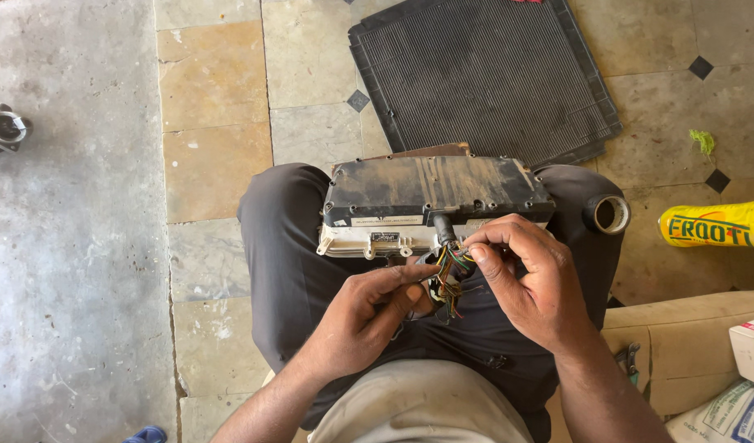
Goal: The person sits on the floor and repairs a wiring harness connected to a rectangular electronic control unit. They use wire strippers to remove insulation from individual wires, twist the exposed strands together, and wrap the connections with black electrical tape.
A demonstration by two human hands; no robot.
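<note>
A dusty black and white box-shaped electrical unit (430, 193) rests across my knees. From its near side hangs a bundle of coloured wires (451, 271) in a black sleeve. My right hand (529, 283) pinches the wires just below the sleeve with thumb and fingers. My left hand (365, 316) holds the lower end of the same bundle, where a small connector is partly hidden under my fingers. Both hands sit close together over my dark trousers.
A black ribbed rubber mat (484, 74) lies on the tiled floor ahead. A roll of tape (607, 214) and a yellow bottle (713, 223) lie to the right. A metal part (4, 127) sits far left. Cardboard (680, 336) and a white box (753, 349) are at the lower right.
</note>
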